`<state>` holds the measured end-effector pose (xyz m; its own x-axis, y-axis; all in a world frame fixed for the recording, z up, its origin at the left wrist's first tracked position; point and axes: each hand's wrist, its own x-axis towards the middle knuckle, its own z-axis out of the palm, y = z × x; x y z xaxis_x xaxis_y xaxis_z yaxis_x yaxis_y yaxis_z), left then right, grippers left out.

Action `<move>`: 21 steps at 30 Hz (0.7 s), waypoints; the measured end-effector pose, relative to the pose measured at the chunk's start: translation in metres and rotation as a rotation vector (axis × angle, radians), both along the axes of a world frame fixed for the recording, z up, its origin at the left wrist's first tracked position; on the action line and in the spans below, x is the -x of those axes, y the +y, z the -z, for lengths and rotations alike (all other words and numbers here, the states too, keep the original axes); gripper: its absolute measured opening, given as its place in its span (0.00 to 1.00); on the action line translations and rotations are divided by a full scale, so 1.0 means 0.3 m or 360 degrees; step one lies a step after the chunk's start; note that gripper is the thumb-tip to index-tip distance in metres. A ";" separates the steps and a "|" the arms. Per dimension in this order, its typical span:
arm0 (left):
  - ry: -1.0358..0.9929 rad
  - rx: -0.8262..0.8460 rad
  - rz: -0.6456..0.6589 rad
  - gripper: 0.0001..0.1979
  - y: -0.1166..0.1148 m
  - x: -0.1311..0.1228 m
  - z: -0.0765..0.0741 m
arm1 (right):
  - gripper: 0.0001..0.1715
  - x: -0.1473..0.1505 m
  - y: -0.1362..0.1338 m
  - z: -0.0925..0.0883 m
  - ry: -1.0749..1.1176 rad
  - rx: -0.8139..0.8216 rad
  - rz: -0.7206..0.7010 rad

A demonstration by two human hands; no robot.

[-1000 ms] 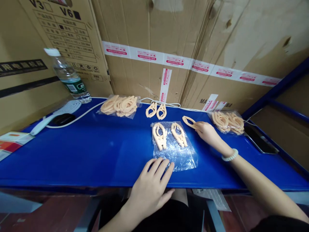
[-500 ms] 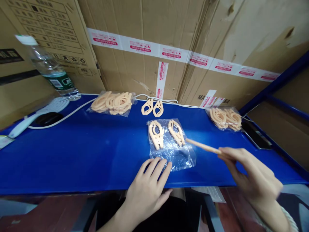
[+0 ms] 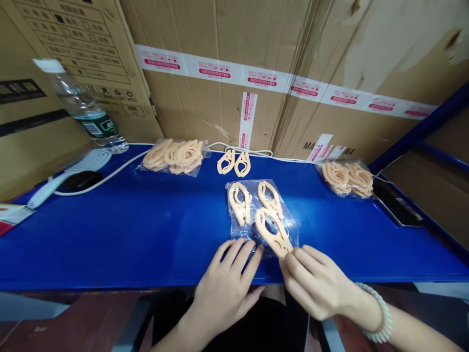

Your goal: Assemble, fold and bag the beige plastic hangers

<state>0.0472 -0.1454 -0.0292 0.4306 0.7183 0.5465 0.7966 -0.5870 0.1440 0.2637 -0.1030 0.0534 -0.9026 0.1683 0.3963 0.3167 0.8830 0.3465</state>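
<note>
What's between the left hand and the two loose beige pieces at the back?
Head view: the clear bag, with two beige pieces at its far end. A third piece, in the right hand, overlaps it.

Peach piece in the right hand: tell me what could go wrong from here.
Held by its near end, the peach piece might slip from the right hand. In view it overlaps another piece at the clear bag, so it could nudge that one. The bag might crumple if the left hand, by its near edge, shifts.
</note>
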 end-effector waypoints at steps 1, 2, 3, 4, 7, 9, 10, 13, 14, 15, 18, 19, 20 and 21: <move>0.0002 -0.0007 0.0000 0.25 0.001 0.000 -0.001 | 0.16 0.007 0.016 0.003 -0.0034 -0.0061 -0.0009; 0.0003 -0.0016 -0.0001 0.25 0.002 0.000 -0.002 | 0.17 0.014 0.032 0.005 -0.0063 -0.0115 -0.0004; 0.0006 -0.0023 -0.0003 0.25 0.002 0.000 -0.003 | 0.17 0.022 0.049 0.008 -0.0089 -0.0164 0.0017; 0.0013 -0.0022 -0.0001 0.25 0.002 0.000 -0.004 | 0.17 0.030 0.067 0.010 -0.0112 -0.0207 0.0057; 0.0019 0.0009 -0.0002 0.25 0.000 0.000 -0.007 | 0.17 0.057 0.118 0.021 -0.0153 -0.0308 0.0232; 0.0020 0.0033 0.0001 0.26 -0.002 0.000 -0.009 | 0.16 0.072 0.146 0.029 -0.0159 -0.0359 0.0348; 0.0019 0.0038 0.0001 0.26 -0.002 0.001 -0.010 | 0.16 0.079 0.157 0.033 -0.0168 -0.0373 0.0388; 0.0018 0.0045 0.0000 0.27 -0.003 0.003 -0.010 | 0.17 0.088 0.180 0.036 -0.0180 -0.0387 0.0432; 0.0017 0.0049 -0.0001 0.27 -0.002 0.003 -0.010 | 0.16 0.088 0.187 0.032 -0.0168 -0.0387 0.0430; 0.0017 0.0054 0.0000 0.27 -0.002 0.003 -0.009 | 0.15 0.087 0.195 0.024 -0.0144 -0.0379 0.0436; 0.0031 0.0077 -0.0006 0.27 0.000 0.002 -0.009 | 0.05 0.077 0.232 -0.026 -0.0063 -0.0099 0.0458; 0.0037 0.0079 -0.0009 0.28 0.000 0.002 -0.008 | 0.04 0.074 0.254 -0.050 -0.0037 0.0097 0.0434; 0.0044 0.0080 -0.0009 0.28 0.000 0.002 -0.008 | 0.08 0.073 0.282 -0.075 -0.0009 0.0313 0.0389; 0.0053 0.0080 -0.0008 0.28 0.000 0.003 -0.007 | 0.10 0.075 0.317 -0.098 0.0027 0.0502 0.0328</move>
